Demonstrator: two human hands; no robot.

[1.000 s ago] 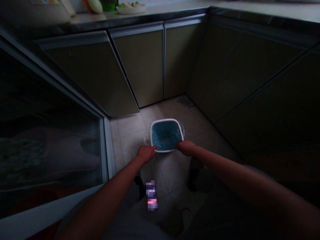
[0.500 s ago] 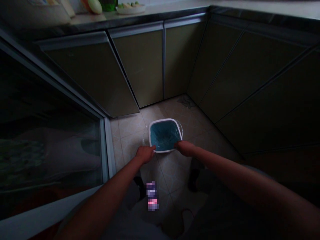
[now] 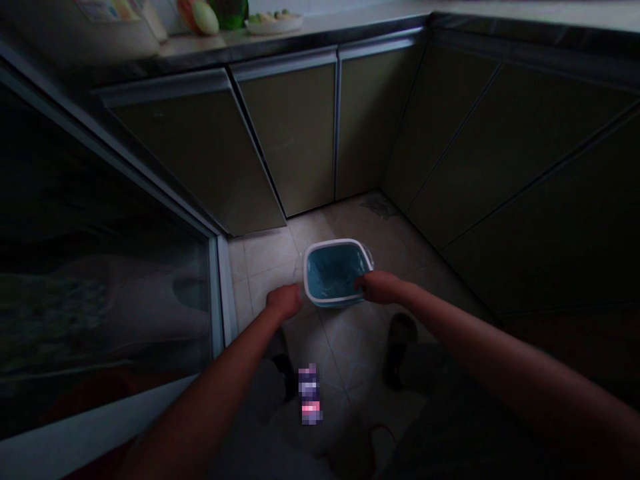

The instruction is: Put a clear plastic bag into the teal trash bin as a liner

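A blue bin with a white rim (image 3: 338, 301) and a clear plastic liner stands on the tiled floor. My right hand (image 3: 383, 287) is closed on the bin's right front edge, its fingertips over the inside of the rim. Just left of the bin, my left hand (image 3: 285, 301) is closed, a small gap from the rim; what it holds, if anything, is too dark to tell. Some clear liner plastic hangs outside the rim on both sides.
Cabinets (image 3: 290, 133) meet in a corner behind the bin. A glass door frame (image 3: 220, 293) is at the left. On the counter are a plate of food (image 3: 274, 25) and a pale round vegetable (image 3: 205, 18). My feet and a pixelated object (image 3: 311, 393) are below.
My left hand has come off the bin's front left rim and now sits beside it. The right hand stays on the rim. The whole view has shifted slightly.
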